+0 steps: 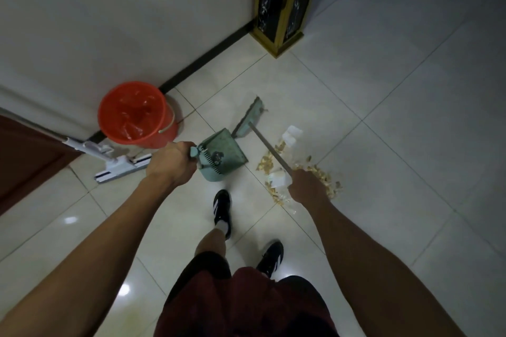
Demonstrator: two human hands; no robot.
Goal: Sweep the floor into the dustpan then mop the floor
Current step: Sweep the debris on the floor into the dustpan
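The mop (115, 157) lies on the floor (397, 96) at far left, against the wall, beside the red bucket (137, 115). The left hand (171, 163) grips the dustpan (221, 156) handle; the pan sits on the tiles with its mouth facing right. The broom (247, 119) head rests just beyond the pan, its shaft running back to the right hand (308, 186), which is wrapped around it. The debris (298, 169), crumbs and white scraps, lies right of the pan, apart from its lip. For a clean sweep, press the pan's lip flat to the floor, place the bristles behind the pile, and draw short strokes leftward into the mouth.
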